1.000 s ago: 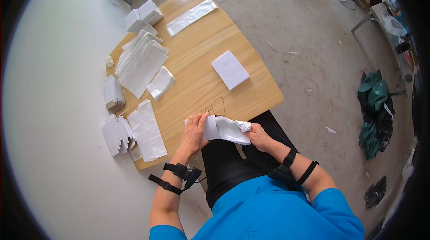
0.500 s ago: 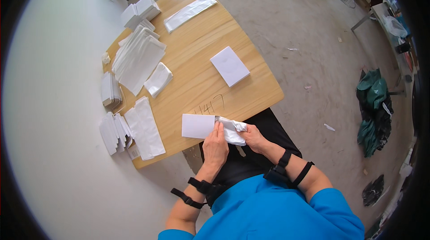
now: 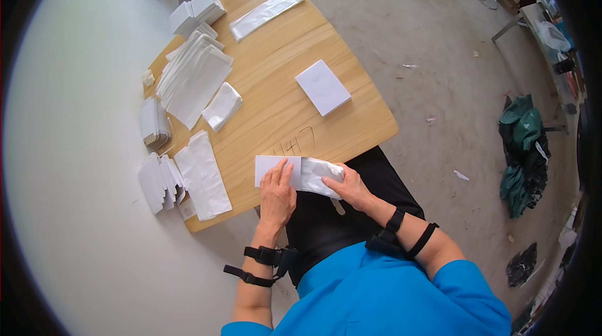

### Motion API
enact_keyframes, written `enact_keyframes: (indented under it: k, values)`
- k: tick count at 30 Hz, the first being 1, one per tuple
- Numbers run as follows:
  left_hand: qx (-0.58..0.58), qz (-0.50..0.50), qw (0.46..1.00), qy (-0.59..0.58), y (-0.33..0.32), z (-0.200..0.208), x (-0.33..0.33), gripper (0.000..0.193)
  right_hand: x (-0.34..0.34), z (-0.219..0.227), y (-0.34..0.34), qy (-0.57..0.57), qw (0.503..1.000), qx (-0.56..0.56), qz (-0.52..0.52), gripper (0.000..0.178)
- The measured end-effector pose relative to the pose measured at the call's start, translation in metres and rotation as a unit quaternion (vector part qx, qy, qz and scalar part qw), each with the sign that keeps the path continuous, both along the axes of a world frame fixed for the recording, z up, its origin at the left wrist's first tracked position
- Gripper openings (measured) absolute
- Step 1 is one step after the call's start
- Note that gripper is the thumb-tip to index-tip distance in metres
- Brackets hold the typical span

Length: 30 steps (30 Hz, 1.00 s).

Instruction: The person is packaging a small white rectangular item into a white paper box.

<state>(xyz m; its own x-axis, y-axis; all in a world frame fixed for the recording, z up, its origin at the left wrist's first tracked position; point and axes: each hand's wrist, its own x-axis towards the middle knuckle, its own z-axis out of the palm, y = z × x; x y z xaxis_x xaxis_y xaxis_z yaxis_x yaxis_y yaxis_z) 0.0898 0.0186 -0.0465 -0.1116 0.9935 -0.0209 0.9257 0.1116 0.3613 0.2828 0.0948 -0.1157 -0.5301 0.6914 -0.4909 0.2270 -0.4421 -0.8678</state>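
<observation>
A small white box (image 3: 271,167) lies at the table's near edge. My left hand (image 3: 278,201) rests on it, with fingers stretched out and slightly apart across its top. From the box's right end sticks out a shiny, silvery-white plastic bag (image 3: 315,176), flat toward the box. My right hand (image 3: 352,189) pinches the bag's outer end, thumb on top and fingers partly hidden behind. What part of the bag is inside the box cannot be seen.
Another white box (image 3: 323,87) lies on the wooden table (image 3: 276,73). Along the left are white plastic bags (image 3: 195,79), flattened white cartons (image 3: 160,182) and stacked boxes (image 3: 197,11). Folded clear bags (image 3: 268,12) lie at the back. Dark green plastic (image 3: 520,148) is on the floor at right.
My left hand has slid left from the box's opening onto its top. The bag, crumpled before, now looks flatter and smoother. My right hand still grips its outer end.
</observation>
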Motion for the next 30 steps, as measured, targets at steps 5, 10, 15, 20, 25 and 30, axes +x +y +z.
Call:
enact_keyframes:
  k: [5,10,15,20,25,30]
  values:
    - [0.0,-0.121,0.993,0.003,-0.008,0.003,0.021,0.058,-0.002,0.003,-0.006,-0.027,0.998,0.045,-0.041,0.043]
    - [0.056,-0.108,0.978,0.172,-0.019,-0.043,0.041,0.07,-0.003,0.003,-0.007,-0.02,0.998,0.044,-0.046,0.042]
    - [0.051,-0.091,0.979,0.174,-0.019,-0.062,0.045,0.061,-0.005,-0.005,-0.011,-0.002,0.994,0.077,-0.073,0.039]
    - [0.054,-0.089,0.972,0.21,-0.021,-0.066,0.049,0.058,-0.006,0.007,-0.016,-0.081,0.986,0.098,-0.111,0.041]
    - [0.049,-0.09,0.971,0.218,-0.02,-0.065,0.049,0.059,0.004,0.005,-0.018,-0.033,0.977,-0.043,-0.205,0.044]
    - [0.054,-0.082,0.973,0.21,-0.02,-0.066,0.049,0.06,0.017,-0.003,-0.013,0.077,0.934,-0.286,-0.199,0.032]
